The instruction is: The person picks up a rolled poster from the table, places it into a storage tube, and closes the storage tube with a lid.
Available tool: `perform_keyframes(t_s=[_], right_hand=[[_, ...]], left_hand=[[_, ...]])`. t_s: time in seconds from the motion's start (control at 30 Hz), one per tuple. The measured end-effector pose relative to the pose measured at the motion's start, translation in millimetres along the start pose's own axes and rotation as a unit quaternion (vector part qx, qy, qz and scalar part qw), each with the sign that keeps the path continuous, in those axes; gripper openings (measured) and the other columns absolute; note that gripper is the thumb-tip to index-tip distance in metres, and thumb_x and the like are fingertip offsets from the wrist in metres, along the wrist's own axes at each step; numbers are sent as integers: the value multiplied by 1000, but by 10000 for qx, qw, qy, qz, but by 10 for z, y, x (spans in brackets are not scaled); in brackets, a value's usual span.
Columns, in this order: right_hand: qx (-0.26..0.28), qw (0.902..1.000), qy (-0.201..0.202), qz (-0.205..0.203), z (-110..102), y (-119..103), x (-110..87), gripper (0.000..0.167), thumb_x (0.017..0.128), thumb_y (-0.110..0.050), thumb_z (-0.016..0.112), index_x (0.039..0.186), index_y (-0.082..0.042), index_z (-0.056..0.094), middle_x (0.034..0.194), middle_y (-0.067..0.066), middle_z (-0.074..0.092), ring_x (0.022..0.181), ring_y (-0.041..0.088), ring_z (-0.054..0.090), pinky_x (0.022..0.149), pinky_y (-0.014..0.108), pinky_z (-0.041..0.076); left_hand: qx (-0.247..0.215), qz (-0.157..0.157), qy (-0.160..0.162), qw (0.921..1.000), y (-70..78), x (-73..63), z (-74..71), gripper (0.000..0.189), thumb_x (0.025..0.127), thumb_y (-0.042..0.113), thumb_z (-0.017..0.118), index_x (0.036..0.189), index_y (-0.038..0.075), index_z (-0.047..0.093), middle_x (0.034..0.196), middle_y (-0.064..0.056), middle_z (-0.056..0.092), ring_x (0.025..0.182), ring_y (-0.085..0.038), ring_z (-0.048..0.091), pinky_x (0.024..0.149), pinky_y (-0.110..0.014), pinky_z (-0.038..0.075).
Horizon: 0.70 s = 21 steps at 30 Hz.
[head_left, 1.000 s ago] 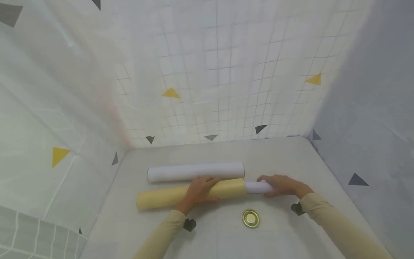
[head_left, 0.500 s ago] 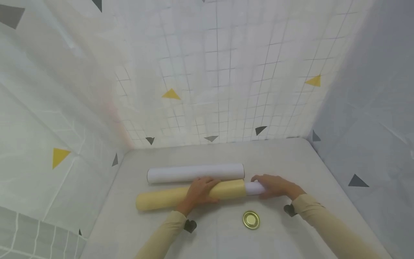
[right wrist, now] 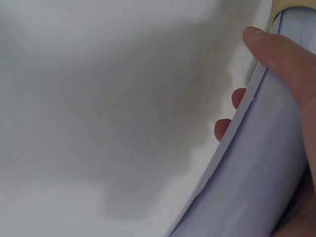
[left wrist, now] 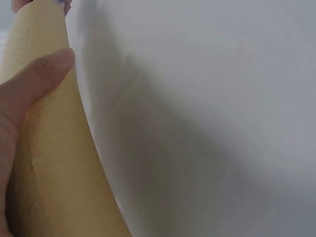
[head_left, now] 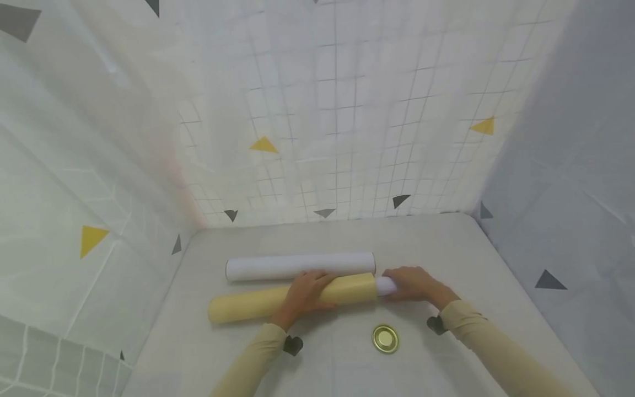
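Observation:
A yellow tube (head_left: 248, 305) lies crosswise on the white surface, slightly tilted up to the right. My left hand (head_left: 305, 292) grips it around the middle; in the left wrist view the thumb (left wrist: 49, 71) lies along its side. From the tube's right end sticks a short piece of a white roll (head_left: 384, 286), the rest of that side covered by my right hand (head_left: 414, 285). In the right wrist view the roll (right wrist: 247, 163) shows a long free edge, pinched between thumb and fingers, close to the yellow rim (right wrist: 291, 5).
Behind the yellow tube lies a second, white tube (head_left: 297, 266), parallel to it. A round gold lid (head_left: 385, 338) sits on the white surface (head_left: 347, 369) in front. Pale sheet walls with yellow and grey triangles rise at the back and both sides.
My right hand has moved left, toward the yellow tube's end, and less of the white roll shows outside it. My left hand and the yellow tube have stayed almost in place.

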State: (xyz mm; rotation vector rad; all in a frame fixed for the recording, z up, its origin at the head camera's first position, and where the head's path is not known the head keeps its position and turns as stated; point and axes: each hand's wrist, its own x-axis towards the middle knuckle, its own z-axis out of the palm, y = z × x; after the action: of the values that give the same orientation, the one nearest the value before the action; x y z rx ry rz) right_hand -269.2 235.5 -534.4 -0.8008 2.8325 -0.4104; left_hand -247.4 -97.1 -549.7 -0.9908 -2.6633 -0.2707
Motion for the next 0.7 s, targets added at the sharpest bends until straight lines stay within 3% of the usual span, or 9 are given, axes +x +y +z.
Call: perform_keyframes(t_s=[0.17,0.33,0.4,0.53,0.7], right_hand=[[-64,9999,71,59,14,-25,39,69,77,-45,86,135,-19,59,104,1,74,88,16,67,72,36,54],[-94,9983,557,-170,27,33,17,75,74,-53,87,134,-16,62,114,1,73,99,17,64,86,42,52],[-85,9966,788,-208,28,71,-1,74,77,-58,82,134,-15,63,119,1,73,108,21,64,96,47,50],[44,9942,1077,-42,13,151,-24,58,95,-59,63,133,-14,64,127,3,71,124,30,61,110,58,44],[231,9917,1191,416,-35,247,-45,47,106,-48,47,134,-13,64,135,9,68,132,35,57,116,62,38]], left_hand=[[55,-1,113,9999,9,6,-22,79,67,58,88,133,21,68,118,4,75,107,-16,71,90,-35,57],[86,37,183,9998,0,14,-14,79,66,59,88,133,22,68,118,4,75,107,-15,71,88,-35,56],[68,41,187,9998,-4,16,-16,78,67,58,88,133,21,68,117,4,75,107,-16,71,87,-35,57],[105,22,177,9998,-11,19,-24,76,67,58,88,130,21,69,115,4,75,106,-16,71,87,-35,56],[-7,-83,68,9999,-19,21,-38,76,69,58,87,131,20,69,119,3,74,109,-17,71,90,-36,56]])
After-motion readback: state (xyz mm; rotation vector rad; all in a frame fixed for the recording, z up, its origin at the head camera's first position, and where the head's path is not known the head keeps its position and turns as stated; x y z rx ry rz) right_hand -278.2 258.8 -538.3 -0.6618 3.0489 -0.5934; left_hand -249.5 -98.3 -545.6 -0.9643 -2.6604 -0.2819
